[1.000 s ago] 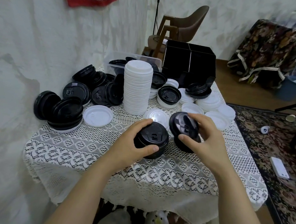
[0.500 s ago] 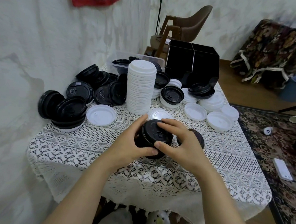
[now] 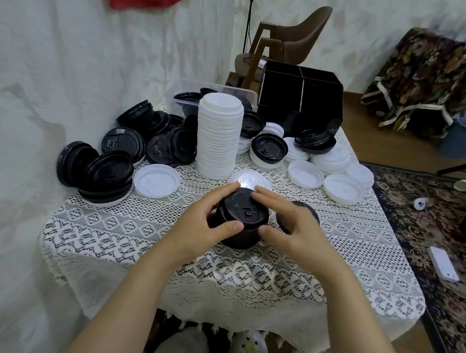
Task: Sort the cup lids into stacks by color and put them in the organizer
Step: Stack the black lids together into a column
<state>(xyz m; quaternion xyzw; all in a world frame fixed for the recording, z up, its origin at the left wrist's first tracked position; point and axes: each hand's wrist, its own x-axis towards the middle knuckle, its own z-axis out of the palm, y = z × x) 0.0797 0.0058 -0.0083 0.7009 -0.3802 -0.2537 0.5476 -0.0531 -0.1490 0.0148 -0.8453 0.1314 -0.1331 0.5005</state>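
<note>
Black lid stack (image 3: 241,218) held in both hands, mid-table on the lace tablecloth (image 3: 139,233).
Left hand (image 3: 198,226) grips its side; right hand (image 3: 291,227) pinches the top lid across the rim.

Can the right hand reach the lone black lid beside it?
Probably yes: the black lid lies right behind the right hand, nothing between them, though that hand holds the black stack.

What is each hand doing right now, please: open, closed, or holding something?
Left hand: closed, gripping the side of the black lid stack.
Right hand: closed, pinching the top of the same stack between fingers and thumb.
</note>
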